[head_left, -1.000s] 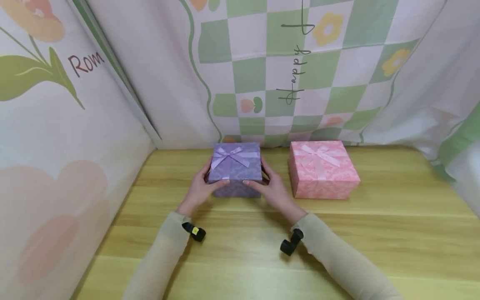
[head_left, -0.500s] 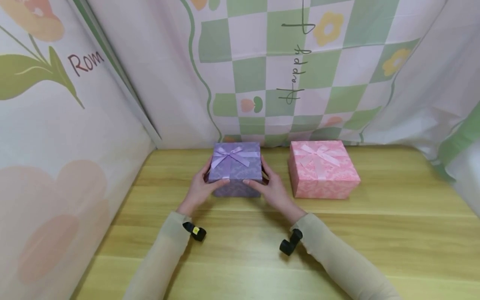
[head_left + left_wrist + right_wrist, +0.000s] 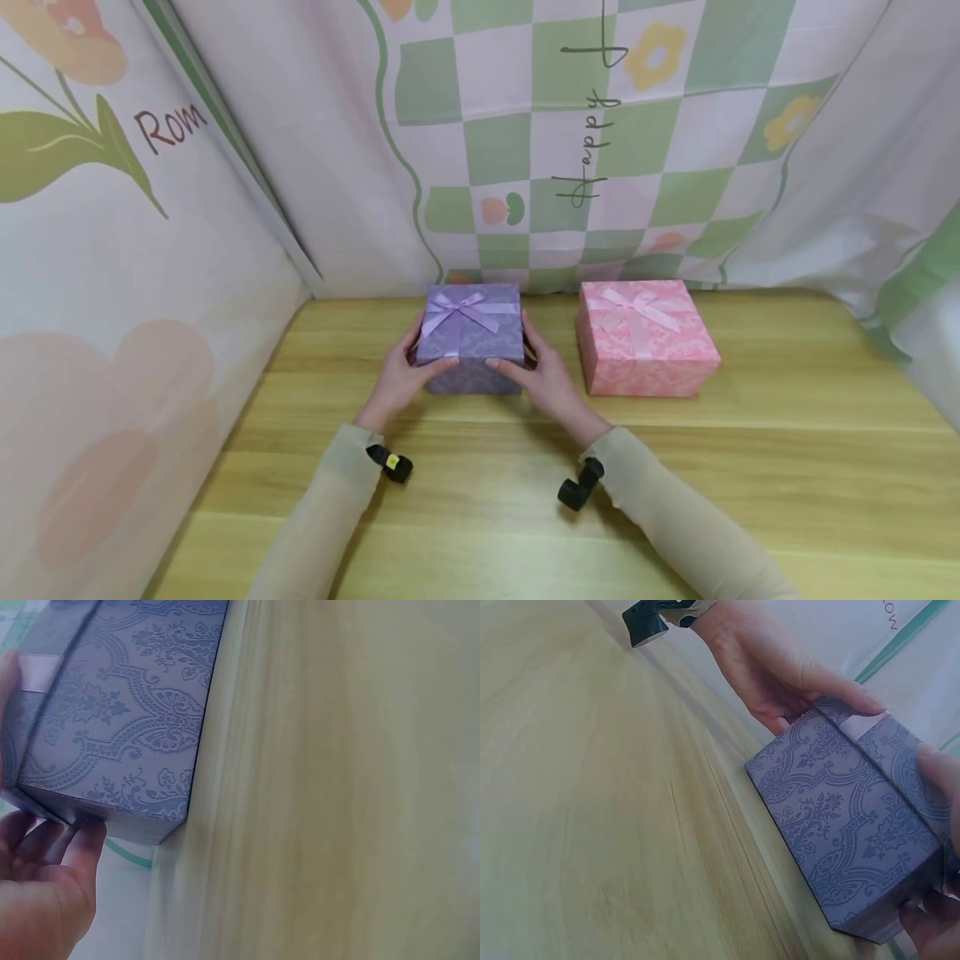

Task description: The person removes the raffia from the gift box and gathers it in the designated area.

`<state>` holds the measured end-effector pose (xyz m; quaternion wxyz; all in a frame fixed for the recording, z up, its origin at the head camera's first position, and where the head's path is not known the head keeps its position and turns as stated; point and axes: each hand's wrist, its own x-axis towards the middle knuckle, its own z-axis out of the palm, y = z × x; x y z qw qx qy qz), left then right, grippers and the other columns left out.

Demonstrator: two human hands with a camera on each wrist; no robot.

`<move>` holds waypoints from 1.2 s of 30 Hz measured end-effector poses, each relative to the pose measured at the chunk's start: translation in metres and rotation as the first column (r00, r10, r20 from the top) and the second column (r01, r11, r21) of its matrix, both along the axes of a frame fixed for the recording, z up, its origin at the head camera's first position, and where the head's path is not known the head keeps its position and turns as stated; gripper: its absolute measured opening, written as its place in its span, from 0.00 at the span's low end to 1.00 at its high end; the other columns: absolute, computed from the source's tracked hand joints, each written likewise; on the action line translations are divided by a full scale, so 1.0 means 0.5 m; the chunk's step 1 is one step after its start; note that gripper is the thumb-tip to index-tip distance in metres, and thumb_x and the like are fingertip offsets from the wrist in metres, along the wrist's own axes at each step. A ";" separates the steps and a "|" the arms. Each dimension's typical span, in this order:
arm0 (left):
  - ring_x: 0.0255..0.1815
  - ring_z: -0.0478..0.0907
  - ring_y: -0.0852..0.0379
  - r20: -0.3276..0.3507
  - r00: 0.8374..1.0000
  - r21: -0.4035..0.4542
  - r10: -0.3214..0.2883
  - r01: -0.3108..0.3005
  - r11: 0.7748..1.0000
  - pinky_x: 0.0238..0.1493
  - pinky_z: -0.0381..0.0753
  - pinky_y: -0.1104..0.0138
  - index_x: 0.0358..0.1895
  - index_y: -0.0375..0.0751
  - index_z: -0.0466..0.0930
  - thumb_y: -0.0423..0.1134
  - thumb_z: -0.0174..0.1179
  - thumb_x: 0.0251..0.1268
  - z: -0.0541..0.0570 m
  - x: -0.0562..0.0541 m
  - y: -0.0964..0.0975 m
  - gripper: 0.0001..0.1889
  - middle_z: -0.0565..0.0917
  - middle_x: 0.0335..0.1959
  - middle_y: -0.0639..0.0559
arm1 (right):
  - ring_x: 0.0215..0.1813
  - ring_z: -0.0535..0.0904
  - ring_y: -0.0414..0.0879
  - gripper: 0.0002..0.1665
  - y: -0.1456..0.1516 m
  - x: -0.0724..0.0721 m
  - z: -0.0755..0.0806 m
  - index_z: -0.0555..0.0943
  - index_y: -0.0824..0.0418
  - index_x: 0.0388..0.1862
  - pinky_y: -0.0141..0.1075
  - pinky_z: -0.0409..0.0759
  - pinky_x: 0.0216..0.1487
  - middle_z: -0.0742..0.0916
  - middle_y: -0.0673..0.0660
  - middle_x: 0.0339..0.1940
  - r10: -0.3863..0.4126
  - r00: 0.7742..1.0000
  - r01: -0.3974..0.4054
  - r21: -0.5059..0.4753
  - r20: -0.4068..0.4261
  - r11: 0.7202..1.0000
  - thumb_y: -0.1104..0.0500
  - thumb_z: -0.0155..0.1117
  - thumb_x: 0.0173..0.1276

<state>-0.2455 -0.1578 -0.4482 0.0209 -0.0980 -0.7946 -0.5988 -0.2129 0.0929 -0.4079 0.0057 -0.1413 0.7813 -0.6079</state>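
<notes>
A purple gift box [image 3: 480, 337] with an embossed pattern and a lilac ribbon bow on its lid stands on the table, lid on. My left hand [image 3: 397, 377] holds it at the left side, thumb along the front edge of the lid. At the right side my right hand [image 3: 553, 382] grips it the same way, its thumb pointing inward. In the left wrist view, the left fingers [image 3: 86, 844] bend in against the side of the box [image 3: 127, 720] near the lid's rim. Most of the right hand is cut off at the edge of the right wrist view.
A pink gift box [image 3: 648, 337] with a pink bow stands to the right of the purple one. Behind both hangs a green-and-white checked curtain [image 3: 570, 150]. A white printed cloth [image 3: 150, 292] borders the wooden table [image 3: 480, 517] on the left.
</notes>
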 end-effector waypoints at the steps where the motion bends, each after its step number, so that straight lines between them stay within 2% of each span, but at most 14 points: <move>1: 0.77 0.58 0.53 -0.002 1.000 -0.002 0.002 -0.002 1.000 0.74 0.59 0.60 0.82 0.61 0.52 0.45 0.76 0.60 0.000 0.000 0.000 0.51 0.58 0.80 0.55 | 0.77 0.59 0.58 0.57 0.000 0.000 0.000 0.44 0.63 0.83 0.46 0.66 0.71 0.58 0.66 0.80 -0.001 1.000 0.001 0.001 0.005 1.000 0.58 0.72 0.70; 5: 0.76 0.59 0.52 -0.004 1.000 -0.010 0.011 -0.011 1.000 0.74 0.60 0.60 0.83 0.60 0.51 0.46 0.76 0.59 -0.001 0.001 -0.001 0.52 0.57 0.80 0.54 | 0.78 0.58 0.58 0.57 0.000 -0.004 -0.002 0.43 0.61 0.84 0.46 0.66 0.71 0.58 0.66 0.80 -0.007 1.000 0.007 0.004 0.019 1.000 0.57 0.72 0.70; 12: 0.75 0.61 0.50 -0.012 1.000 0.023 0.021 -0.020 1.000 0.72 0.63 0.61 0.83 0.56 0.52 0.43 0.77 0.58 -0.002 0.001 0.001 0.53 0.59 0.80 0.53 | 0.78 0.58 0.55 0.59 0.004 -0.045 -0.068 0.45 0.51 0.84 0.44 0.65 0.72 0.59 0.61 0.81 -0.027 1.000 0.027 -0.031 -0.004 0.999 0.53 0.74 0.68; 14: 0.75 0.62 0.49 -0.018 1.000 0.030 0.022 -0.021 0.999 0.72 0.64 0.60 0.83 0.56 0.52 0.42 0.77 0.58 -0.001 0.001 0.002 0.53 0.59 0.80 0.52 | 0.78 0.59 0.53 0.59 0.005 -0.049 -0.073 0.45 0.48 0.85 0.43 0.65 0.72 0.59 0.59 0.81 -0.034 0.999 0.033 -0.036 -0.016 0.999 0.52 0.75 0.67; 22: 0.71 0.68 0.44 -0.033 0.998 0.069 0.045 -0.043 0.997 0.67 0.72 0.59 0.82 0.56 0.54 0.37 0.77 0.58 0.005 -0.001 0.010 0.52 0.60 0.79 0.50 | 0.77 0.61 0.54 0.59 0.010 -0.052 -0.072 0.49 0.44 0.84 0.44 0.67 0.71 0.60 0.55 0.81 -0.050 0.998 0.048 -0.063 -0.023 0.997 0.49 0.77 0.65; 27: 0.70 0.70 0.44 -0.050 0.996 0.041 0.071 -0.069 0.997 0.65 0.74 0.59 0.82 0.57 0.54 0.39 0.76 0.59 0.010 -0.002 0.013 0.51 0.61 0.79 0.50 | 0.76 0.63 0.57 0.59 0.014 -0.053 -0.064 0.49 0.33 0.83 0.45 0.70 0.69 0.59 0.51 0.82 -0.074 0.997 0.074 -0.017 -0.011 0.997 0.40 0.76 0.62; 30: 0.68 0.71 0.44 -0.049 0.996 0.053 0.076 -0.073 0.996 0.63 0.75 0.60 0.82 0.57 0.54 0.38 0.76 0.60 0.011 -0.003 0.014 0.50 0.61 0.79 0.50 | 0.75 0.64 0.58 0.58 0.016 -0.052 -0.059 0.49 0.29 0.81 0.45 0.71 0.68 0.58 0.48 0.82 -0.077 0.997 0.077 -0.004 -0.005 0.997 0.37 0.76 0.61; 36: 0.60 0.78 0.43 -0.069 0.995 0.067 0.077 -0.073 0.995 0.56 0.81 0.60 0.81 0.61 0.56 0.38 0.75 0.61 0.024 -0.005 0.015 0.48 0.62 0.78 0.50 | 0.74 0.66 0.59 0.57 0.014 -0.052 -0.053 0.50 0.26 0.81 0.44 0.74 0.65 0.59 0.46 0.81 -0.108 0.994 0.108 -0.010 -0.004 0.994 0.35 0.75 0.60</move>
